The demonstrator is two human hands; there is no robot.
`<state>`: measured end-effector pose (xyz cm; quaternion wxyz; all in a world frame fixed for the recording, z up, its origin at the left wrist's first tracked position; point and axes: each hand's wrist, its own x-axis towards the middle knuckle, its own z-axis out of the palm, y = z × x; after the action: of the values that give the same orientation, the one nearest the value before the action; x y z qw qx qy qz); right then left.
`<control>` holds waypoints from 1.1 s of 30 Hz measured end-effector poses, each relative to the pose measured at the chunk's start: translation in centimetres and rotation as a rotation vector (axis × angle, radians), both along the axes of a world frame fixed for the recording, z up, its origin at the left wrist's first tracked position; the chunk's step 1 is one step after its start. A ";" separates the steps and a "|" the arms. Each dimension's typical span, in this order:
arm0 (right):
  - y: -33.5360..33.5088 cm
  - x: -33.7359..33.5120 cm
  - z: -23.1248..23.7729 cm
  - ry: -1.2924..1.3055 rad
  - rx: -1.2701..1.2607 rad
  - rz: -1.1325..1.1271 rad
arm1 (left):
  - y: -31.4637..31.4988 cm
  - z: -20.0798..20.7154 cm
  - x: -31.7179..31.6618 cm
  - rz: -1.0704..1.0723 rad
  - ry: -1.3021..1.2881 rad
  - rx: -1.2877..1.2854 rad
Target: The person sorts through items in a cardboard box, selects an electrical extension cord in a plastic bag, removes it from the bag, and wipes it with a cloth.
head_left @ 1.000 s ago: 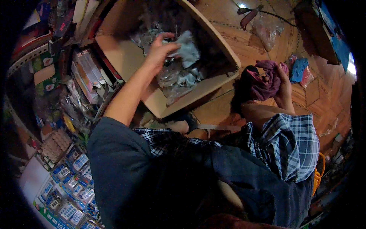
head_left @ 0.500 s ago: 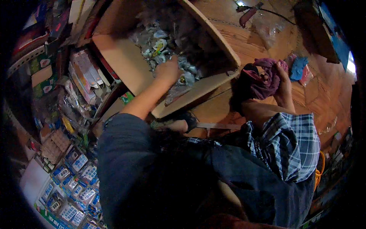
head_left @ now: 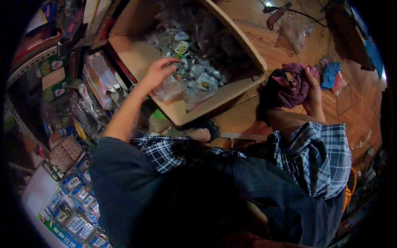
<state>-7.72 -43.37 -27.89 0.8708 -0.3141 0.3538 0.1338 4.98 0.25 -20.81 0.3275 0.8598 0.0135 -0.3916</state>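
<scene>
Plastic bags [head_left: 203, 78] in carton [head_left: 133, 52], purple cloth [head_left: 298, 91] outside

The box [head_left: 237, 89] can be entered from above by the left hand [head_left: 161, 73], while sideways passage is barred by its walls and, at left, by stacked cartons [head_left: 101, 78]. A strip of bare floor [head_left: 265, 44] is left between box and clear bag [head_left: 298, 35]; below it, the way is crowded by the purple cloth [head_left: 291, 90].

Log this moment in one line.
left hand: near clear plastic bags in open brown cardboard box, grip unclear | right hand: holding crumpled purple cloth
</scene>
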 end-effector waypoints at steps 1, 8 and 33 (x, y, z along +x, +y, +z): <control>-0.2 -0.1 -0.2 -0.019 0.004 0.011 | -1.1 -0.1 -0.5 -0.023 -0.002 -0.026; -0.3 0.1 0.4 -0.058 -0.026 0.047 | -3.6 -7.5 -4.0 -0.686 -0.232 0.177; 0.3 0.3 0.7 -0.058 -0.064 0.012 | 5.4 2.3 1.5 0.362 -0.323 0.163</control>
<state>-7.45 -43.11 -27.22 0.8694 -0.3477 0.3306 0.1183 6.44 5.69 -18.48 0.3196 0.9183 0.1462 -0.1821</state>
